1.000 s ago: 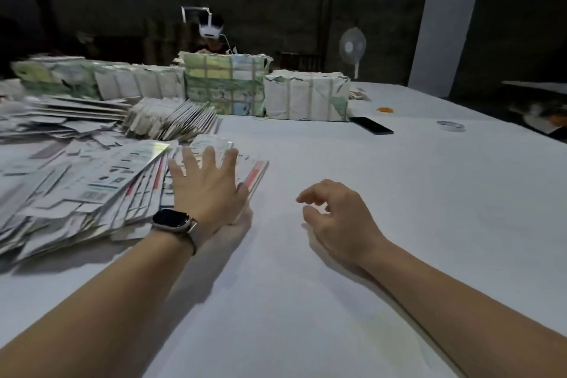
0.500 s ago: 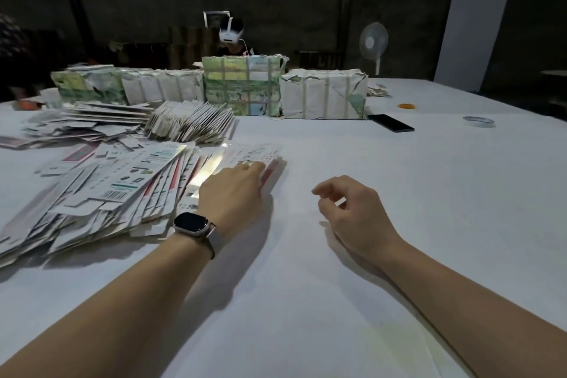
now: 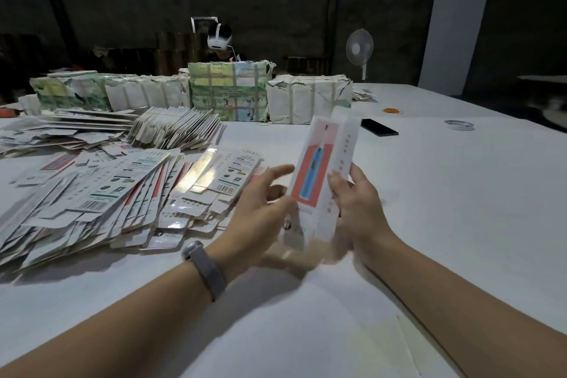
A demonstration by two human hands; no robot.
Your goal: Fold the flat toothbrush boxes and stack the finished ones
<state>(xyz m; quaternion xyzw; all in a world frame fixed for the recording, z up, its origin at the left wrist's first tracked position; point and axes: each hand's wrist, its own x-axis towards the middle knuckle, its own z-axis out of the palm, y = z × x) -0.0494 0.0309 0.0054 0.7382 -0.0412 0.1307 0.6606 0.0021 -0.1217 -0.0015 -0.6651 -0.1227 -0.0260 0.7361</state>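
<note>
A flat toothbrush box (image 3: 322, 175), white with a red panel and a blue brush picture, stands upright above the white table (image 3: 445, 209) in the centre. My right hand (image 3: 357, 209) grips its right edge, fingers curled round it. My left hand (image 3: 260, 209), with a watch on the wrist, holds its lower left edge, index finger stretched out; the box's bottom is blurred. A wide pile of flat boxes (image 3: 101, 202) lies spread on the table to the left.
Wrapped bundles (image 3: 230, 92) line the far side, with a fanned stack of flat boxes (image 3: 175, 129) in front. A black phone (image 3: 379, 127), a tape roll (image 3: 459, 124) and an orange ring (image 3: 392, 110) lie far right. A person with a headset (image 3: 219, 43) sits behind; a fan (image 3: 359, 49) stands beyond.
My left hand lifted one flat box off the pile and brought it to the centre. My right hand rose from the table and took hold of its right edge.
</note>
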